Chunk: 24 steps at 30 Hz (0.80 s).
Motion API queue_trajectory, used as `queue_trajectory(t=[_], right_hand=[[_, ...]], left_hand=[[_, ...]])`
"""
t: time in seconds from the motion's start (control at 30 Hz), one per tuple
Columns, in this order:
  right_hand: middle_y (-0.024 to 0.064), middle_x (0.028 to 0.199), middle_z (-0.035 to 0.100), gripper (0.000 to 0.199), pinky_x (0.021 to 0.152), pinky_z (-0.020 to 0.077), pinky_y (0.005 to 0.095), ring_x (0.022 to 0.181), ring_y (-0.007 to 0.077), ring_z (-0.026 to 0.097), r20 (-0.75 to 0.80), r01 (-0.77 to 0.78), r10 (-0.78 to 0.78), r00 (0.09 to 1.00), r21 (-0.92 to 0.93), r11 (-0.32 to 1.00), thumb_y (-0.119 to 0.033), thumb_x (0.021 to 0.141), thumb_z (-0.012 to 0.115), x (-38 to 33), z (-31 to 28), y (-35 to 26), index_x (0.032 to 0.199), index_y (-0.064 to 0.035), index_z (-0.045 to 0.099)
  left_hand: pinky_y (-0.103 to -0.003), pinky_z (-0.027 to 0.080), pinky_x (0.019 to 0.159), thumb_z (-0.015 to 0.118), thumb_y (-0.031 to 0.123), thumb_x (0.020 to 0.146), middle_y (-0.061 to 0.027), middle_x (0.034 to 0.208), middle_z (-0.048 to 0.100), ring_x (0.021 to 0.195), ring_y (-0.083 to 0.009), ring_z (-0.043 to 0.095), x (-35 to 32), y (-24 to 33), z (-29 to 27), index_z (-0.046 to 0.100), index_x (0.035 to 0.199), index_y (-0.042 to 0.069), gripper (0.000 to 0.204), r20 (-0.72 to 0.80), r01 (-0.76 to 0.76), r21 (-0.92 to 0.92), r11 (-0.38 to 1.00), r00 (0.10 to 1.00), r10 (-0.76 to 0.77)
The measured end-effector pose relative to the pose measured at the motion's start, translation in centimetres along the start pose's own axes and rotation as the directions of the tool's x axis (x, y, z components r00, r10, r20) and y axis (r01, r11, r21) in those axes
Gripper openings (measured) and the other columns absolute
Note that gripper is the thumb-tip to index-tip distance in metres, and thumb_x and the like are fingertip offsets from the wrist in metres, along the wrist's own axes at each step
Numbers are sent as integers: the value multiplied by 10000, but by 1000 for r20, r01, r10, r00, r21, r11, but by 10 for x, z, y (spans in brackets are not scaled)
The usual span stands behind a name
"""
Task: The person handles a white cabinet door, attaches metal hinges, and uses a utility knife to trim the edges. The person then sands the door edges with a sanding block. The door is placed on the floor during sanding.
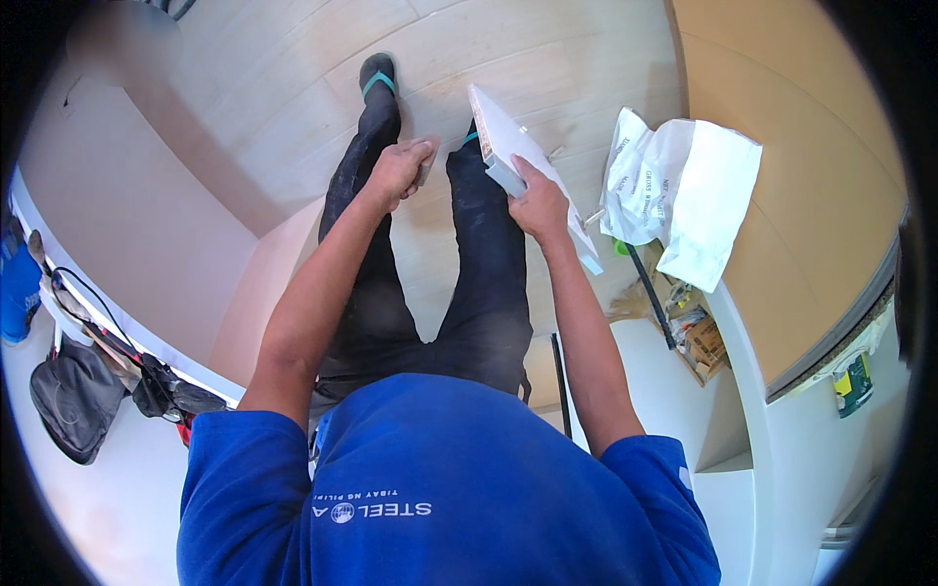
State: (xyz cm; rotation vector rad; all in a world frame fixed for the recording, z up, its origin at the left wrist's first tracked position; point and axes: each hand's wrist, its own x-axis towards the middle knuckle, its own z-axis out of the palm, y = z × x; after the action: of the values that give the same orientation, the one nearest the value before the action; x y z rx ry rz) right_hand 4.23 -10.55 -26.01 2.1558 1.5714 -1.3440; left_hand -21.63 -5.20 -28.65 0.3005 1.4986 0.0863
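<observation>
My right hand [540,203] grips a narrow white board [523,146] by its edge, thumb laid over its face. The board is tilted above my right leg, and its near end shows a rough, brownish chipboard core. Several small pegs [555,153] stick out from its right side. My left hand [399,174] is closed in front of my left knee, apart from the board. Its fingers are curled together, and whatever they hold, if anything, is too hidden to name.
Right of the board lies a crumpled white sack [674,186], beside a large tan panel [782,146]. Below it are a black rod [652,298] and a cardboard scrap [705,347]. A black bag [76,400] and cables lie at left. Pale tiles [528,49] cover the floor.
</observation>
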Motion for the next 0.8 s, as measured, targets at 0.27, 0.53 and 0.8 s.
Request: queue_trajectory(t=[0.27, 0.53, 0.8], right_hand=[[105, 1559, 555, 785, 1102, 514, 431, 1368, 348, 578, 45, 28, -27, 999, -30, 999, -62, 758, 654, -27, 40, -13, 1529, -133, 531], [109, 1612, 498, 911, 1142, 475, 502, 1416, 374, 542, 32, 43, -41, 999, -91, 995, -82, 697, 702, -46, 88, -12, 1576, -156, 473], [95, 1651, 454, 984, 1167, 441, 568, 1450, 382, 509, 80, -5, 11, 997, -76, 997, -138, 652, 719, -51, 86, -17, 1597, -174, 447]], left_hand=[[-283, 442, 636, 609, 397, 1019, -18, 794, 600, 667, -123, 548, 2, 1, 27, 654, 1411, 34, 536, -2, -149, 278, 949, 988, 156], [-425, 563, 854, 533, 400, 997, -255, 913, 736, 889, -353, 754, -18, 7, 33, 597, 1449, -13, 616, 69, -148, 573, 806, 989, 132], [-410, 556, 894, 541, 409, 1020, -285, 935, 742, 929, -370, 761, 82, -50, 32, 628, 1391, -41, 589, 39, -286, 638, 715, 939, 340]])
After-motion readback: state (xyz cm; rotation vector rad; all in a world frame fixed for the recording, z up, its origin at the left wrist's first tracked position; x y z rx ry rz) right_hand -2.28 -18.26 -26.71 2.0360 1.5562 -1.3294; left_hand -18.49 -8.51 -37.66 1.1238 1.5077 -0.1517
